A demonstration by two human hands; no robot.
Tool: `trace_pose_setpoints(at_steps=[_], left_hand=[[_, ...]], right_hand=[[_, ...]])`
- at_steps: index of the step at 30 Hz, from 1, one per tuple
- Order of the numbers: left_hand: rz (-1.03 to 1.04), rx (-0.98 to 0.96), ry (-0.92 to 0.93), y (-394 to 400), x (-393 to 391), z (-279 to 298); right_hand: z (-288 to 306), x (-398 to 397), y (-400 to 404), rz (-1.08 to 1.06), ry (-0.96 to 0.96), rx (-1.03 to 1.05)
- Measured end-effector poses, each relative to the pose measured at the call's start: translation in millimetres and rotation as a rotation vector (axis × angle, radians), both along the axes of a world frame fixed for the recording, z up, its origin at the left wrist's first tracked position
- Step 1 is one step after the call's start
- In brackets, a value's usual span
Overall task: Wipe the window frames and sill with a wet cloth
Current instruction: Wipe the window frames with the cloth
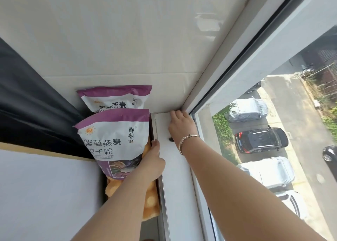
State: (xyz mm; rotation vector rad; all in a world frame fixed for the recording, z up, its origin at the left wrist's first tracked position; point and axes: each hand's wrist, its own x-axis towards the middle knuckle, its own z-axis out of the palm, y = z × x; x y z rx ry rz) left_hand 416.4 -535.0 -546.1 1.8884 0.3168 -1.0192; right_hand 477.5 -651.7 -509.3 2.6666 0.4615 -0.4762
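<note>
The near purple-and-white bag (pixel 113 138) read "紫薯燕麦饺子粉" and "御秀田"; the far bag (pixel 116 98) behind it showed only "燕麦".

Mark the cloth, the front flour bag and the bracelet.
orange cloth (pixel 151 202), head view, fold under the left forearm.
front flour bag (pixel 113 131), head view, white label panel.
bracelet (pixel 184 139), head view, band across the right wrist.

This is looking like a home, an upper-floor flat. Two purple-and-white food bags (pixel 116 138) are standing against a white tiled wall (pixel 118 31), left of the window frame (pixel 175 167). A dark curtain (pixel 31 104) is hanging further left of the frame. Beyond the frame's glass, parked cars (pixel 260 140) are lining a street far below.
</note>
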Motion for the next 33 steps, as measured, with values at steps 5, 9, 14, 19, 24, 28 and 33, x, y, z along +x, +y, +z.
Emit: trace_pose_setpoints(at_steps=[5, 9, 14, 19, 24, 28, 33], left_hand=[[0.014, -0.017, 0.053, 4, -12, 5], [0.062, -0.021, 0.085, 4, -34, 15], [0.046, -0.008, 0.068, 6, -55, 24], [-0.022, 0.008, 0.07, 9, -68, 35], [-0.051, -0.003, 0.068, 4, -85, 50], [-0.151, 0.042, -0.007, 7, -92, 50], [-0.339, 0.168, -0.156, 9, -80, 51]], right_hand=[[10, -30, 1, 0.0, 0.06, 0.028], [19, -62, 2, -0.016, 0.095, 0.03], [20, -109, 4, -0.042, 0.09, 0.035], [19, -148, -1, -0.065, 0.104, 0.038], [22, -179, 1, -0.153, 0.079, 0.034], [6, -192, -7, -0.174, 0.027, 0.063], [2, -171, -3, -0.094, 0.045, -0.144]])
